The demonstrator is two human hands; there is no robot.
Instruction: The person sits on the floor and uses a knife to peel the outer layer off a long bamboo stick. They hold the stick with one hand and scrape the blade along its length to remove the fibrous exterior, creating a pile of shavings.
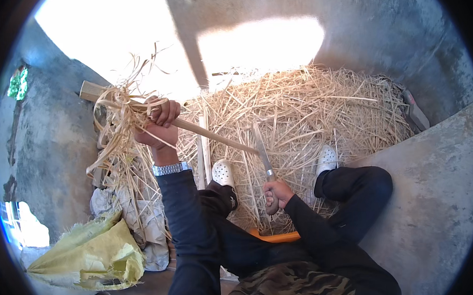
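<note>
A broad heap of dry straw-coloured strips (pixel 319 104) spreads around my feet, and a torn yellow sack (pixel 88 254) lies to my left. The long pale stick (pixel 215 134) slants down from upper left, its thin end at the knife (pixel 263 154); whether they touch, I can't tell. My left hand (pixel 161 120) clenches the stick beside a curly tangle of strips (pixel 117 110); my right hand (pixel 279 193) grasps the knife's handle.
</note>
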